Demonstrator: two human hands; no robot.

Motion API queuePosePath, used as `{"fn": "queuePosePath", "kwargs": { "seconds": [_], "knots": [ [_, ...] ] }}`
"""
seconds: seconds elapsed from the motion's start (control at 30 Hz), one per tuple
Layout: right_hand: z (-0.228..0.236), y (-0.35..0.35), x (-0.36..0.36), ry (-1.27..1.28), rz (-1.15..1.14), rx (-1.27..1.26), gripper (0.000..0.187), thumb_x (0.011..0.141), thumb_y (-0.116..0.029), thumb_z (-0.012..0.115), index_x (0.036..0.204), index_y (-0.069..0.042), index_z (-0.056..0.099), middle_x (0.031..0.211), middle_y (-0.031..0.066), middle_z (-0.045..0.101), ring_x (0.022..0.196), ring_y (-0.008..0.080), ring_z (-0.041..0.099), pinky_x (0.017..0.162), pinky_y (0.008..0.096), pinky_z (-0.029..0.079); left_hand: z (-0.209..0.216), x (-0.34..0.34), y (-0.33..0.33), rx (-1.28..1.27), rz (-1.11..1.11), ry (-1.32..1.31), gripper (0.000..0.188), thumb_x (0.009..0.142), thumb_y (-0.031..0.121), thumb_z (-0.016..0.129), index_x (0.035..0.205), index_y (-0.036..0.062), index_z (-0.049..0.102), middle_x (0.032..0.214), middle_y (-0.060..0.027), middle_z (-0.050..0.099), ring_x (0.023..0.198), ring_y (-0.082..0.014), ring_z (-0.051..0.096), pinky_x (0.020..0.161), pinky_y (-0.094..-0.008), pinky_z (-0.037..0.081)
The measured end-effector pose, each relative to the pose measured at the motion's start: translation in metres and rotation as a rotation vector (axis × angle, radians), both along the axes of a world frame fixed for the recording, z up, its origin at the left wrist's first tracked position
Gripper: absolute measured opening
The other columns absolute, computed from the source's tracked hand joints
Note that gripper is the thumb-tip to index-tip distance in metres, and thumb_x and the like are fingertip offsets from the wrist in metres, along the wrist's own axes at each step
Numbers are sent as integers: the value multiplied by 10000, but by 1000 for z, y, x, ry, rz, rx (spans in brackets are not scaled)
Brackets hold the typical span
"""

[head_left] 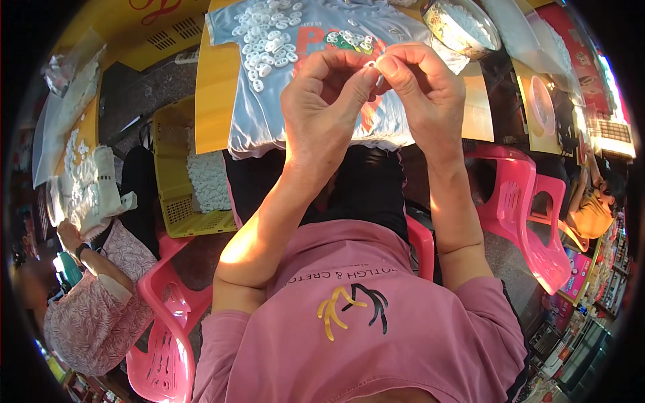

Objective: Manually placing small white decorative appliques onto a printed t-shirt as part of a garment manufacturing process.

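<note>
My left hand (321,101) and my right hand (430,91) meet above the table, fingertips pinched together around a small white plastic piece (371,64). Most of that piece is hidden behind my thumbs and fingers. Under my hands a light blue T-shirt (259,124) with a printed front is spread over the yellow table and hangs over its near edge. Many loose white oval pieces with holes (269,43) lie on the shirt to the left. Another small cluster of white pieces (349,39) sits just beyond my fingertips, on a green patch.
A round bowl of white pieces (460,27) stands at the back right. On the left, a yellow crate (171,144) holds more of them. Pink plastic chairs (514,201) flank me. One person (101,295) works at the left, another (591,215) is far right.
</note>
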State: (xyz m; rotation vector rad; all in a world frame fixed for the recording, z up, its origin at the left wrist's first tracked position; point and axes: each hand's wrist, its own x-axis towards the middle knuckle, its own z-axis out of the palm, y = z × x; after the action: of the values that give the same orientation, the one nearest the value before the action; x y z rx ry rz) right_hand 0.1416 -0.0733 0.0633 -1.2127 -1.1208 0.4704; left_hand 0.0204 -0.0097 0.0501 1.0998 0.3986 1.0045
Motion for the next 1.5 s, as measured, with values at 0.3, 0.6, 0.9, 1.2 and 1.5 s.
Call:
{"fn": "queuePosePath", "kwargs": {
  "seconds": [0.3, 0.6, 0.9, 1.2, 1.5],
  "knots": [
    [-15, 0, 10, 66, -22, -213, 174, 937, -130, 621, 995, 33, 633, 817, 46, 648, 722, 113, 625, 686, 233, 518, -18, 1, 14, -126, -66, 48, 188, 875, 77, 681, 1000, -49, 617, 865, -98, 671, 769, -135, 650, 714, -248, 529],
    [4, 0, 35, -712, 78, -98, 142, 894, -101, 649, 992, -1, 626, 918, 81, 629, 772, 181, 623, 661, 283, 500, -15, -9, 18, -195, -190, 34, 204, 855, 90, 701, 995, -41, 632, 836, -83, 660, 738, -126, 620, 703, -255, 508],
    [6, -1, 32, -711, 190, -86, 91, 909, -70, 609, 862, -9, 563, 777, 85, 573, 667, 203, 593, 588, 310, 460, -10, -17, 12, 11, -151, 240, 136, 865, 50, 683, 970, -18, 629, 800, -50, 658, 722, -90, 611, 653, -227, 493],
    [-17, -1, 29, -470, 129, -284, 114, 864, -70, 679, 903, 8, 605, 781, 50, 589, 672, 108, 604, 580, 238, 488, -32, -12, 21, -26, -189, 298, 133, 877, 53, 660, 967, -34, 617, 799, -30, 636, 740, -72, 580, 659, -217, 469],
    [-26, -6, 18, -291, 75, -271, 133, 870, -86, 683, 893, 10, 594, 802, 53, 613, 684, 104, 616, 571, 236, 494, -28, -13, 13, -10, -149, 227, 323, 857, 12, 661, 1145, -18, 518, 900, -59, 601, 793, -94, 580, 703, -226, 475]
  ]
}}
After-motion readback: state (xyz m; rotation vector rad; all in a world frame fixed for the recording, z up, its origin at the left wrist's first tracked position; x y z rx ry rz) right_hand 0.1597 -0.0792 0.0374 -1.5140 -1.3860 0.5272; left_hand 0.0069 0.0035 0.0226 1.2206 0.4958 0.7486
